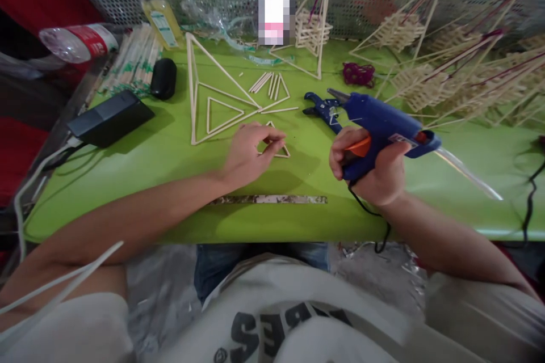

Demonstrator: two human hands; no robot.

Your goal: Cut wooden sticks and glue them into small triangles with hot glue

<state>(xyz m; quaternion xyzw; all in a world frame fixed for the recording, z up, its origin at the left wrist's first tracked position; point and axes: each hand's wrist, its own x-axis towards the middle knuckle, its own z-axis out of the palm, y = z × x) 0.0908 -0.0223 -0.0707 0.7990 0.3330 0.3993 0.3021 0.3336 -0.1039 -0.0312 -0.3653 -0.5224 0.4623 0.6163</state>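
Note:
My right hand [370, 167] is wrapped round a blue glue gun [383, 122] with an orange trigger, its nozzle pointing left and a clear glue stick out of its back. My left hand [253, 153] is over a small wooden stick triangle [284, 154], thumb and forefinger closed at the triangle; whatever is between the fingertips is too small to make out. Behind my left hand are a larger stick frame [191, 91] and another small triangle [208, 116]. Short loose sticks [275, 86] lie beyond. Blue cutters [323, 110] rest beside the nozzle.
Finished stick pyramids [313, 31] with purple thread stand at the back and right. Purple thread [358, 74] lies near them. On the left are a black box [110, 119], a black case [163, 78], bundled sticks [131, 62] and bottles [164, 22]. A patterned strip [272, 199] lies near the front edge.

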